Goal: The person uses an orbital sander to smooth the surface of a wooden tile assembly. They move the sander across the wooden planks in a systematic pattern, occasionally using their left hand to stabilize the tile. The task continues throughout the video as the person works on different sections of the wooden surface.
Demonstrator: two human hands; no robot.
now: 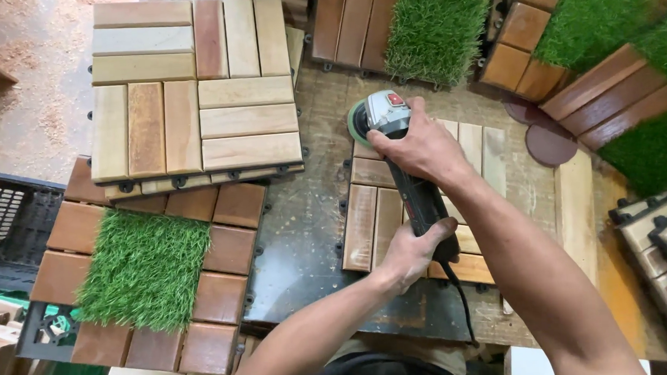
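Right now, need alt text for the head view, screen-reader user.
Seen from above, a person's right hand and left hand grip a handheld sander pressed on a pale wooden slat tile on a worn workbench. Stacked wood tiles and tiles inset with artificial grass surround it.

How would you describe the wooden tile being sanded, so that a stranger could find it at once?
On the worn workbench, find the power sander gripped by the right hand and left hand. The wooden tile lies flat and alone beneath it. Unlike the neighbouring tiles, it is unstacked and without grass.
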